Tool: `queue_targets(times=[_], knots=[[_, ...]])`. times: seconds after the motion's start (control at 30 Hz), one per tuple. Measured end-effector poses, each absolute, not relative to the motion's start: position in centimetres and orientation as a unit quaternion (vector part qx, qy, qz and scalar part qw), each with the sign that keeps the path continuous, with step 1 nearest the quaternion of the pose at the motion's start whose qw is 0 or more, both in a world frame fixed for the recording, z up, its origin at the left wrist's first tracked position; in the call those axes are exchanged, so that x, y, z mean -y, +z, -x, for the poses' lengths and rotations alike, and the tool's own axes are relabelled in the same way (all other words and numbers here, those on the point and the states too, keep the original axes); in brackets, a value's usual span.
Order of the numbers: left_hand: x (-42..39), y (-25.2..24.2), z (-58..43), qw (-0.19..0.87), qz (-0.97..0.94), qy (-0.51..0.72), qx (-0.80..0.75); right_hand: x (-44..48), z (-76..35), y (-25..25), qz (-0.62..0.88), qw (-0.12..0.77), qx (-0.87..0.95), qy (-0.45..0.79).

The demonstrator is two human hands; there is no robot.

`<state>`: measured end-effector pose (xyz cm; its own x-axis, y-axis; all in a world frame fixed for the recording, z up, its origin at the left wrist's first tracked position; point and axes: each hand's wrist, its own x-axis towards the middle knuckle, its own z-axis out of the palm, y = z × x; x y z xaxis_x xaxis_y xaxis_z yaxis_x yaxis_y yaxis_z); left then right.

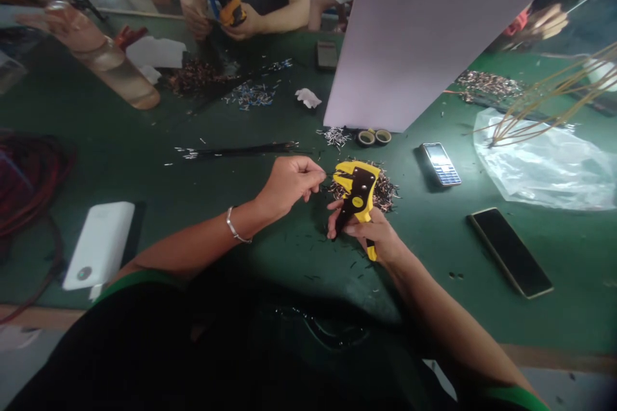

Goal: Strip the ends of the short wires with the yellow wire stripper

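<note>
Holding, in a two-handed working pose: one thin dark wire [326,174], pinched in the left hand [289,186], and one yellow-and-black automatic wire stripper [357,196], gripped in the right hand [369,234].

Fingers: left closed tightly on the wire, its far end meeting the stripper's upper edge; right closed around the handle.

Handling note: a short, firm pinch should keep the wire from bending, with the wire kept straight to the tool's mouth and the handle braced in the palm.

Pose: both forearms reach forward from the body, converging with wrists low over the green surface [144,173]; a metal bracelet [234,225] circles the left wrist.

Location: wire and stripper are held just above a heap of wire offcuts [383,192].

Nearby: two tape rolls [373,137], a keypad phone [439,164], a smartphone [509,252], a white power bank [99,245], a clear plastic bag [540,167].

Opposite: a co-worker's hands [226,19] hold a similar yellow tool [233,11].
</note>
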<state>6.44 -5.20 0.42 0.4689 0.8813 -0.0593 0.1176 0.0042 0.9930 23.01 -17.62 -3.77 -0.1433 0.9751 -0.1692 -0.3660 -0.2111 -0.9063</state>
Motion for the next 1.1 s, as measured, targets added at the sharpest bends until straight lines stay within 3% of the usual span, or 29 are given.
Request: queue_targets(times=[0.33,1.1], knots=[[6.4,1.0,-6.4,0.468,-0.701,0.353,-0.406,17.7,-22.6,-4.3,0.423,0.512,0.371,0.65],[6.7,0.9,-6.4,0.501,-0.678,0.341,-0.417,18.0,-22.2,-4.1,0.465,0.517,0.388,0.605]])
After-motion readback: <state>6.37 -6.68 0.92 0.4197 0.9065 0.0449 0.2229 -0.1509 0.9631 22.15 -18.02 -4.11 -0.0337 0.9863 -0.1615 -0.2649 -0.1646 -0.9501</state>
